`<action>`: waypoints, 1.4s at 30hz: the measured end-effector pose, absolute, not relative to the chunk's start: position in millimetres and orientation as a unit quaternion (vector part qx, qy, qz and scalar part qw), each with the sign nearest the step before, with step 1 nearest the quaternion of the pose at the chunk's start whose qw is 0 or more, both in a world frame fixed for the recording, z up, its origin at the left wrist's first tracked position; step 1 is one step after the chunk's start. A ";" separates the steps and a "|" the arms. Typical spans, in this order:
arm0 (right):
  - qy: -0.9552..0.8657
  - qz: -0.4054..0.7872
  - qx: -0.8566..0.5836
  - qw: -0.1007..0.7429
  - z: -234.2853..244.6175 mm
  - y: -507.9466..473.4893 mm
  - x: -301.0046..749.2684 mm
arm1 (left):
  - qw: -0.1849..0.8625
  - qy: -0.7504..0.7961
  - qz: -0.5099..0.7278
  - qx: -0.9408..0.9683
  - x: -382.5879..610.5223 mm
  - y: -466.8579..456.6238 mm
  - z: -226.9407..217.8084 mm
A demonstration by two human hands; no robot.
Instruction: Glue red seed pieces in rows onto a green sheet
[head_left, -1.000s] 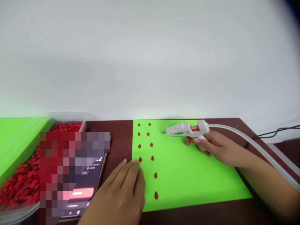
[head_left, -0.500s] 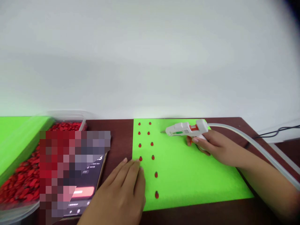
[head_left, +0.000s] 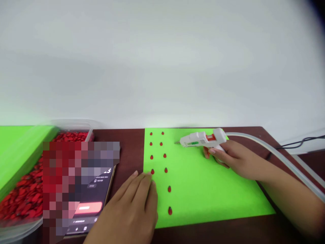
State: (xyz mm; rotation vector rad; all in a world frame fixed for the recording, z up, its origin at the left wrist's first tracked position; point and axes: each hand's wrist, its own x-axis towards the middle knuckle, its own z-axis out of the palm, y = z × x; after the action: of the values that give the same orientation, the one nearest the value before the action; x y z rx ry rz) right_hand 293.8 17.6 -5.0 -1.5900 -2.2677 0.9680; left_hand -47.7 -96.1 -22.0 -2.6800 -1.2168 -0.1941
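Note:
My right hand [head_left: 228, 156] grips a white glue gun [head_left: 195, 140], its fingers wrapped round the handle near the orange trigger. The nozzle points left, over or on the bright green sheet [head_left: 203, 189]; whether it touches cannot be made out. Small red ladybird-like pieces [head_left: 166, 170] sit in two columns down the sheet's left side. My left hand [head_left: 132, 206] lies flat, fingers stretched out, across the sheet's left edge and the dark table. Its fingertips reach a red piece [head_left: 152, 171] in the left column.
A clear plastic tub [head_left: 90, 130] full of red pieces [head_left: 27, 193] stands at the left, beside a green block [head_left: 22, 152]. A phone [head_left: 99, 193] with a lit screen lies near it, partly blurred out. A pale hose [head_left: 274, 152] trails from the glue gun; black cables [head_left: 302, 142] lie at right.
My right hand and the glue gun have shifted very slightly right. The left hand and the red pieces stay in place.

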 end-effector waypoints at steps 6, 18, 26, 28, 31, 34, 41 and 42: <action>-0.782 0.315 -0.528 0.102 -4.2 16.7 295.0 | 0.082 -0.407 -0.067 -0.907 -50.3 -100.5 -19.2; -0.814 0.226 -0.530 0.079 26.5 6.4 278.3 | 0.075 -0.411 -0.056 -0.907 -42.6 -92.6 -18.0; -0.732 0.362 -0.561 0.136 21.4 -13.7 305.6 | 0.110 -0.401 -0.064 -0.907 -39.3 -95.7 -14.3; -0.715 0.385 -0.564 0.150 11.4 -18.0 304.9 | 0.111 -0.400 -0.066 -0.908 -39.7 -96.5 -15.9; -0.709 0.381 -0.570 0.161 -3.3 -19.1 299.0 | 0.111 -0.400 -0.076 -0.907 -41.0 -96.8 -18.8; -0.716 0.372 -0.567 0.164 -11.0 -17.3 294.8 | 0.109 -0.405 -0.085 -0.904 -42.7 -96.9 -19.8; -0.715 0.362 -0.576 0.163 -14.9 -18.2 300.1 | 0.100 -0.403 -0.070 -0.907 -51.3 -99.6 -24.2; -0.717 0.359 -0.576 0.161 -15.4 -18.5 300.7 | 0.095 -0.402 -0.066 -0.908 -52.9 -100.0 -26.3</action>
State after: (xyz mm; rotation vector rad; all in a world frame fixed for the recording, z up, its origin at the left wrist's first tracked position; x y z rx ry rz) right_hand 300.7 -18.5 -15.4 -1.6443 -2.0470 1.0253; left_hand -52.9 -100.0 -26.3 -2.6925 -1.1925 -0.1946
